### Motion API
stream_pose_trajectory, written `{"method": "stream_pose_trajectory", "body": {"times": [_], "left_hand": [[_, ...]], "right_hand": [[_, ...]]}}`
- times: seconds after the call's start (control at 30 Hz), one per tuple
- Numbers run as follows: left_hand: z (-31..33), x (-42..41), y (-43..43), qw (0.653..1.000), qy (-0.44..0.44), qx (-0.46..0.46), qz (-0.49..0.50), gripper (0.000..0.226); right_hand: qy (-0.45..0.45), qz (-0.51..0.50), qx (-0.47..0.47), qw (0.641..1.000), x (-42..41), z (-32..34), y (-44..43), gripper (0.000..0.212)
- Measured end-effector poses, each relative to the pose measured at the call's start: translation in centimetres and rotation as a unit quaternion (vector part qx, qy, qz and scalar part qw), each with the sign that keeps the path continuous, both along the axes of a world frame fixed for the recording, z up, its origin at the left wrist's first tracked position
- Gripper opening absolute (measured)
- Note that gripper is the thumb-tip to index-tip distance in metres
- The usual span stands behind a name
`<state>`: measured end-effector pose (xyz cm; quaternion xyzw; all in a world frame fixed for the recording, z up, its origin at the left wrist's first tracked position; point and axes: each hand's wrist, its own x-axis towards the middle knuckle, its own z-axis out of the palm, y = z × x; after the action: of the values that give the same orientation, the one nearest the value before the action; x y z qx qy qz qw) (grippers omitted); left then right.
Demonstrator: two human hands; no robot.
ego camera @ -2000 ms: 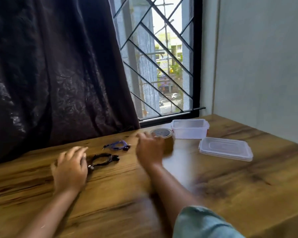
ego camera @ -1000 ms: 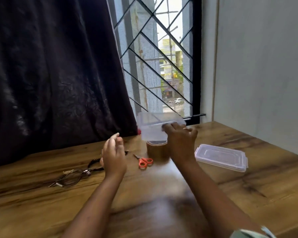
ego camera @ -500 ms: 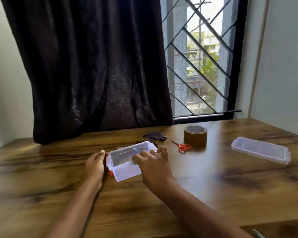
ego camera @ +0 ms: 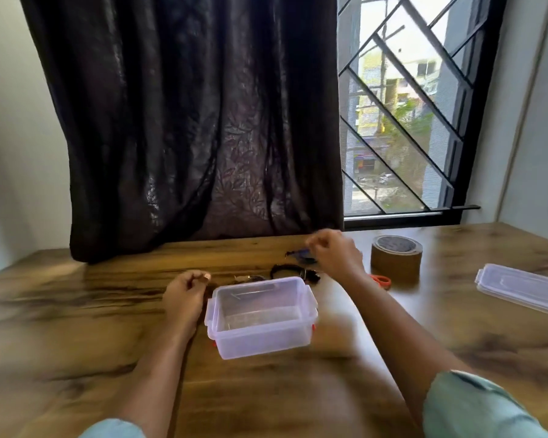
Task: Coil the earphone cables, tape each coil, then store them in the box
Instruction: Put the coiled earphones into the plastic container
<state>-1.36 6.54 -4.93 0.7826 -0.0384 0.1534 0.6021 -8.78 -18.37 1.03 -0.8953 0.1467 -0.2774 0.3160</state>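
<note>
Box (ego camera: 260, 314), lid (ego camera: 525, 289) off, is set nearest, likely for filling. Left hand (ego camera: 185, 294) is curled beside it; right hand (ego camera: 336, 251) is curled over blue earphones (ego camera: 301, 255) behind, black earphones (ego camera: 293, 271) lying between. Whether anything is pinched by the fingers (ego camera: 317, 240) cannot be told.

I can't read any words or numbers here. The clear box (ego camera: 260, 339) on the tabletop (ego camera: 76, 327) has plain sides, and so does its lid (ego camera: 522, 289). The top of the brown tape roll (ego camera: 396, 257) has a dark pattern, but it is too blurry to tell if it is writing. Out the window (ego camera: 402, 121), the buildings (ego camera: 364, 161) across the street have bright boards on them, but they are too small and fuzzy to read.
</note>
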Motion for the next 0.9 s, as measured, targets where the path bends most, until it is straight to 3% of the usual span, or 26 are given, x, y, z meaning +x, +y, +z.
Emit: {"method": "stream_pose_trajectory", "body": {"times": [0.07, 0.2, 0.27, 0.37, 0.43, 0.6, 0.67, 0.77, 0.9], "left_hand": [[0.0, 1.0, -0.7, 0.999, -0.011, 0.032, -0.021, 0.012], [-0.1, 3.1, -1.9, 0.995, 0.012, 0.062, -0.083, 0.018], [-0.2, 4.5, -2.4, 0.976, 0.029, 0.181, -0.121, 0.019], [-0.2, 5.5, -3.1, 0.911, 0.034, 0.396, -0.108, 0.012], [-0.2, 5.2, -3.6, 0.89, 0.024, 0.448, -0.086, 0.019], [0.4, 4.0, -3.9, 0.93, 0.003, 0.359, -0.08, 0.006], [0.3, 3.7, -3.5, 0.938, -0.015, 0.335, -0.088, 0.003], [0.0, 3.3, -2.9, 0.969, -0.051, 0.227, -0.085, 0.012], [1.8, 2.8, -2.4, 0.988, -0.105, 0.114, -0.007, 0.013]], "right_hand": [[0.064, -0.028, 0.011, 0.997, 1.6, -2.8, -0.9, 0.018], [0.114, -0.054, -0.081, 0.989, 3.9, -5.9, -0.8, 0.033], [0.115, -0.062, -0.096, 0.987, 4.6, -6.2, -0.8, 0.042], [0.131, -0.069, -0.134, 0.98, 5.0, -6.3, -0.6, 0.044], [0.134, -0.066, -0.133, 0.98, 4.9, -6.3, -0.5, 0.035], [0.122, -0.072, -0.083, 0.986, 4.8, -6.0, 0.0, 0.019], [0.13, -0.068, -0.106, 0.983, 4.6, -5.8, 0.1, 0.019], [0.163, -0.067, -0.151, 0.973, 4.4, -5.4, 0.4, 0.02], [0.166, -0.08, -0.154, 0.971, 4.3, -5.4, 0.4, 0.021]]}}
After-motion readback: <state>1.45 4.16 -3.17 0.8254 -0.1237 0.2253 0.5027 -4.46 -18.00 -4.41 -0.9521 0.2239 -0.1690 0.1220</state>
